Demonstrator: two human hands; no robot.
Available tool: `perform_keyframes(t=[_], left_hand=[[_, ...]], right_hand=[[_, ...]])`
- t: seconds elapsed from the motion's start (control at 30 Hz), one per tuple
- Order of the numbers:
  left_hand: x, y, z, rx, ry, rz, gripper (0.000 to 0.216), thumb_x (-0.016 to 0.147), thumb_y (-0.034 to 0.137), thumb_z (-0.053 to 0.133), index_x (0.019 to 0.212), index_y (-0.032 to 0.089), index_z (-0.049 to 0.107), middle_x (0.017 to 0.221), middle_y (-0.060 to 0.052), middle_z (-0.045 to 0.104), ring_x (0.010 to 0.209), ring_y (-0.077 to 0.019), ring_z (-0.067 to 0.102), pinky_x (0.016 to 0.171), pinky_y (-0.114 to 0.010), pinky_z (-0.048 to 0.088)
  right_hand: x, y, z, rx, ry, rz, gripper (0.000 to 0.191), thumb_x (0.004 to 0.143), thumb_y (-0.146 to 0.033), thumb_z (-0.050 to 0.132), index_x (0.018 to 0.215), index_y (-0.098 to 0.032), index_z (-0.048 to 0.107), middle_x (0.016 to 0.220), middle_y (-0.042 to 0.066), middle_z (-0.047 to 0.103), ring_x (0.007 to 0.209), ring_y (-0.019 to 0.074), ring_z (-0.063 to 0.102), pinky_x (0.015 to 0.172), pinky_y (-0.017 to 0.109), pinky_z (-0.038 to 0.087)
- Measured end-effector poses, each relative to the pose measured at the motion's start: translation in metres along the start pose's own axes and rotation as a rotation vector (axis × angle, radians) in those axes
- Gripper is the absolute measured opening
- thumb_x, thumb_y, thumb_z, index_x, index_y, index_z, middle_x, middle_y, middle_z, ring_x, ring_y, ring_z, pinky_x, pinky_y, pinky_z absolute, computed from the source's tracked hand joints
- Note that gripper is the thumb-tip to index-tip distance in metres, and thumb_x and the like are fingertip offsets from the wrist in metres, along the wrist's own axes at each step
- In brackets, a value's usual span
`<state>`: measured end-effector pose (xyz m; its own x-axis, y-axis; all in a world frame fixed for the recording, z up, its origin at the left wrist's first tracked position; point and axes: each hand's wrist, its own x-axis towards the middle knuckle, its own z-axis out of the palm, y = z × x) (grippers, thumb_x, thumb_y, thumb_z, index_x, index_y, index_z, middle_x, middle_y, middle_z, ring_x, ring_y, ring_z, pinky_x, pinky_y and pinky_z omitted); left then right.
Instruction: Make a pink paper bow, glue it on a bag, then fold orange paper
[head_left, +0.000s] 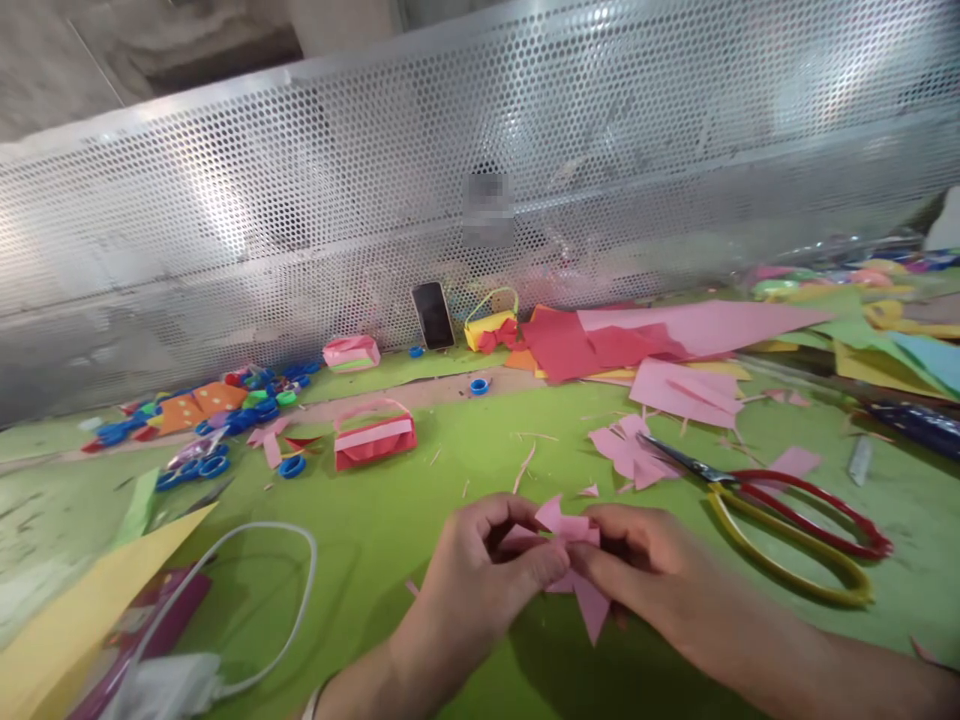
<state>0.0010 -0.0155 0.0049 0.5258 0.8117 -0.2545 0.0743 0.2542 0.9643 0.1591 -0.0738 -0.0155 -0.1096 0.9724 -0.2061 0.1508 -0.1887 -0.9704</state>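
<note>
Both my hands meet low in the middle of the view over a green table (390, 520). My left hand (487, 575) and my right hand (645, 570) pinch a small folded pink paper piece (574, 555) between thumbs and fingers. Its points stick out above and below the fingers. A pair of scissors (780, 510) with red and yellow handles lies just right of my right hand, blades pointing left onto pink paper scraps (630, 450).
Red and pink paper sheets (637, 340) pile at the back right. A red and pink paper basket (373, 438), a yellow one (491, 325), a phone (433, 314) and blue tape rings (247, 415) stand further back. A white cable (247, 590) and yellow paper (82, 610) lie front left. A perforated metal wall (480, 180) closes the back.
</note>
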Motion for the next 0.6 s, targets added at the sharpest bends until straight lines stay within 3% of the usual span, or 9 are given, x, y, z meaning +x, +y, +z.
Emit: perform_keyframes(t=[0.2,0.33,0.4,0.47,0.53,0.6], left_hand=[[-0.002,0.000,-0.001,0.121,-0.018,0.022,0.022,0.062,0.028,0.077,0.074,0.012,0.067,0.068,-0.004,0.070,0.063,-0.0134,0.060,0.061,-0.024,0.045],[-0.003,0.004,-0.001,0.145,0.056,0.078,0.014,0.068,0.026,0.073,0.069,0.014,0.067,0.062,-0.001,0.068,0.058,-0.0116,0.058,0.057,-0.022,0.042],[-0.002,0.007,-0.002,0.096,0.102,0.112,0.013,0.070,0.027,0.072,0.072,0.015,0.070,0.066,-0.002,0.071,0.061,-0.0125,0.060,0.059,-0.022,0.044],[-0.002,0.010,-0.002,0.022,0.130,0.123,0.014,0.071,0.028,0.072,0.076,0.015,0.072,0.072,-0.004,0.074,0.068,-0.0146,0.064,0.064,-0.023,0.046],[-0.002,0.011,-0.004,-0.007,0.150,0.123,0.013,0.069,0.027,0.073,0.073,0.015,0.072,0.069,-0.004,0.073,0.067,-0.0143,0.064,0.062,-0.022,0.046],[-0.001,0.010,-0.005,0.019,0.167,0.131,0.010,0.068,0.026,0.073,0.069,0.016,0.071,0.064,-0.002,0.071,0.059,-0.0121,0.060,0.055,-0.020,0.042]], right_hand=[[0.001,0.000,0.000,-0.025,0.023,-0.033,0.035,0.084,-0.053,0.051,0.070,-0.021,0.047,0.067,-0.001,0.049,0.062,0.0130,0.044,0.055,0.026,0.035],[-0.009,-0.003,-0.001,-0.164,0.049,-0.108,0.034,0.089,-0.053,0.047,0.081,-0.022,0.060,0.075,0.003,0.063,0.070,0.0173,0.059,0.060,0.027,0.046],[-0.021,-0.008,-0.008,-0.343,0.156,-0.234,0.034,0.089,-0.052,0.050,0.105,-0.025,0.065,0.096,0.005,0.072,0.086,0.0217,0.067,0.071,0.030,0.052],[-0.028,-0.019,-0.024,-0.598,0.291,-0.442,0.040,0.088,-0.049,0.056,0.124,-0.032,0.060,0.118,0.004,0.069,0.102,0.0246,0.066,0.080,0.033,0.054],[-0.019,-0.040,-0.048,-0.858,0.332,-0.638,0.034,0.089,-0.044,0.055,0.121,-0.035,0.063,0.121,0.002,0.068,0.106,0.0252,0.065,0.083,0.035,0.053],[0.014,-0.066,-0.074,-1.089,0.232,-0.641,0.022,0.090,-0.038,0.053,0.100,-0.030,0.071,0.101,0.001,0.073,0.087,0.0211,0.068,0.070,0.031,0.053]])
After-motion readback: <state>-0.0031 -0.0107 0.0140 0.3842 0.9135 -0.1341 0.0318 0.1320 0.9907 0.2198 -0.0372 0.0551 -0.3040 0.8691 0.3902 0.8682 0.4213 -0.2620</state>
